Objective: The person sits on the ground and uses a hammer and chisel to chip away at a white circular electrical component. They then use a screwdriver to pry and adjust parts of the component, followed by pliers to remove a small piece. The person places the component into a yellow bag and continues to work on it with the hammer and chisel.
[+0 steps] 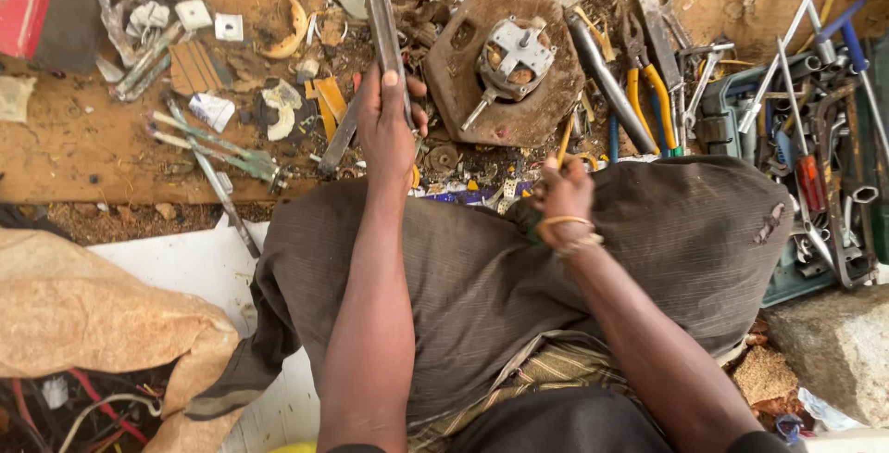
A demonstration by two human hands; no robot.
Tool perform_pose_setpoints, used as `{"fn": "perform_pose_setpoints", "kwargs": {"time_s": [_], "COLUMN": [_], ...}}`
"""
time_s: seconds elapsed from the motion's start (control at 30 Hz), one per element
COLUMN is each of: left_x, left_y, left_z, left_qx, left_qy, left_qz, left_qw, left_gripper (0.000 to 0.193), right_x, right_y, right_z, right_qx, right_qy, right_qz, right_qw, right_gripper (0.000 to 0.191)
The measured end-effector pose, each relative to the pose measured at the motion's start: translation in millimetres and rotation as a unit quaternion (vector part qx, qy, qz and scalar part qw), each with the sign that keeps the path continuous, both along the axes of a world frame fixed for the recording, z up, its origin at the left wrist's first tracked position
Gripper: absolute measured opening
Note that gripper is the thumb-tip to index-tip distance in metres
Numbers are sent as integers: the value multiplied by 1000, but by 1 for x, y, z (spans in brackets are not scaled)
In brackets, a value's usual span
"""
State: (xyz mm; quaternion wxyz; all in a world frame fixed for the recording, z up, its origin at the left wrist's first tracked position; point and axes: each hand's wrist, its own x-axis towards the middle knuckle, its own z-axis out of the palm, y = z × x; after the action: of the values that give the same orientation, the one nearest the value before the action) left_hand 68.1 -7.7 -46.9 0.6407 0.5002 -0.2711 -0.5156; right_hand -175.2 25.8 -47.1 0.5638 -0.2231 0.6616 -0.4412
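We steady a long flat metal bar (381, 18) upright in our clenched left hand (389, 129), our right hand (561, 195) grasping a thin yellow-handled tool (564, 141) near the small motor (511, 59) on its rusty plate (463, 92).

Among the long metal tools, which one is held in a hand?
The flat metal bar in the left hand; the steel rod beside the motor lies untouched.

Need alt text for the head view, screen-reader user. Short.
Seen from above, a seated person's left hand grips a long flat grey metal bar, while the right hand holds a thin yellow-handled tool. Ahead on the dirt ground lies a rusty brown metal plate carrying a small electric motor, with pliers, screwdrivers and scrap scattered around.
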Motion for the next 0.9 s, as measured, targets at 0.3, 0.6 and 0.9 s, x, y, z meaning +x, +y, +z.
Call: {"fn": "perform_pose_setpoints", "kwargs": {"time_s": [0.3, 0.6, 0.9], "left_x": [-6, 5, 96], "left_y": [-9, 17, 21], "left_z": [11, 22, 26], "left_qx": [122, -43, -10], "left_qy": [-33, -55, 41], "left_qz": [-23, 62, 324], "left_qw": [992, 996, 945], "left_gripper": [44, 48, 40], "right_x": [-102, 14, 221], "right_y": [-19, -31, -94], "right_z": [122, 85, -9], "right_qx": [70, -314, -437], "right_qy": [128, 287, 591], "right_qz": [98, 430, 564], "right_qw": [984, 797, 376], "right_gripper": [20, 32, 49]}}
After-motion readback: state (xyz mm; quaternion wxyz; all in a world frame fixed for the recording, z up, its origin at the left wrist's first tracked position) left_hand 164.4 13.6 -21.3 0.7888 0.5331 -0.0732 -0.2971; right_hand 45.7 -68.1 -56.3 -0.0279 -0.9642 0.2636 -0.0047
